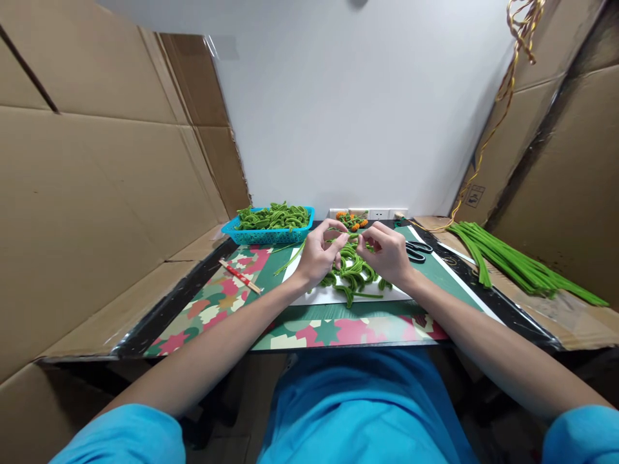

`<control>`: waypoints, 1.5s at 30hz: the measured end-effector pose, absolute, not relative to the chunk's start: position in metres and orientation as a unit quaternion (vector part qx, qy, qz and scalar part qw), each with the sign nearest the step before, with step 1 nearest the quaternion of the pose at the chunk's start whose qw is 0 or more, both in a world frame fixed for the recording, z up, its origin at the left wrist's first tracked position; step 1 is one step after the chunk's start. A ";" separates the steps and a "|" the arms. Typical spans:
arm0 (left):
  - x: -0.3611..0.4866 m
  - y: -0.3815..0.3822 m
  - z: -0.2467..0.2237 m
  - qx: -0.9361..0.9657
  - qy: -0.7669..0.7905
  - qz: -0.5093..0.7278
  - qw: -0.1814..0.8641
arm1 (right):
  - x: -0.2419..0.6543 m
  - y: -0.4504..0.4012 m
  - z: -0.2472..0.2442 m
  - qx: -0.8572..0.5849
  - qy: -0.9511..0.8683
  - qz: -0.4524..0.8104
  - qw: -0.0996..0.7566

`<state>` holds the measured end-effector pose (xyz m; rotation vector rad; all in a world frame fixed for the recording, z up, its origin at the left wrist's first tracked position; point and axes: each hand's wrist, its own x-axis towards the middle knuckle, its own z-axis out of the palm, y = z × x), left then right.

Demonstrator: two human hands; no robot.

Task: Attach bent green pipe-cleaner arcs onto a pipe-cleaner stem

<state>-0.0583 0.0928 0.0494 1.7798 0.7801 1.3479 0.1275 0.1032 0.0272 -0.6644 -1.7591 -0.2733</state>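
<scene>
My left hand [323, 251] and my right hand [385, 250] are close together over the middle of the table, fingertips pinched. Between them runs a short piece of green pipe cleaner [353, 236], held at its two ends; its shape is partly hidden by the fingers. Below them, several curled green pipe cleaner pieces [355, 274] lie in a loose pile on a white sheet [316, 297]. Long thin green strands lie just left of my left hand.
A blue basket [271, 235] of green pieces stands at the back left. Orange items [355, 222] lie behind my hands. Black scissors [416, 251] and long green pipe cleaners [517, 261] are on the right. A red-wrapped stick [240, 276] lies left. Cardboard walls flank the table.
</scene>
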 end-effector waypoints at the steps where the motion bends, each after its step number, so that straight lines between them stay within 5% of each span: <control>1: -0.059 0.094 0.049 0.702 0.305 0.522 0.376 | 0.128 0.103 0.027 -0.280 -0.757 -0.121 0.577; 15: -0.056 0.094 0.053 0.658 0.318 0.500 0.465 | 0.136 0.104 0.025 -0.278 -0.771 -0.178 0.544; 25: -0.052 0.081 0.060 0.674 0.335 0.499 0.430 | 0.142 0.103 0.029 -0.233 -0.760 -0.263 0.547; 39: -0.047 0.081 0.058 0.645 0.343 0.517 0.446 | 0.142 0.103 0.031 -0.250 -0.770 -0.251 0.530; 45: -0.047 0.081 0.057 0.642 0.328 0.514 0.465 | 0.147 0.101 0.032 -0.289 -0.778 -0.145 0.539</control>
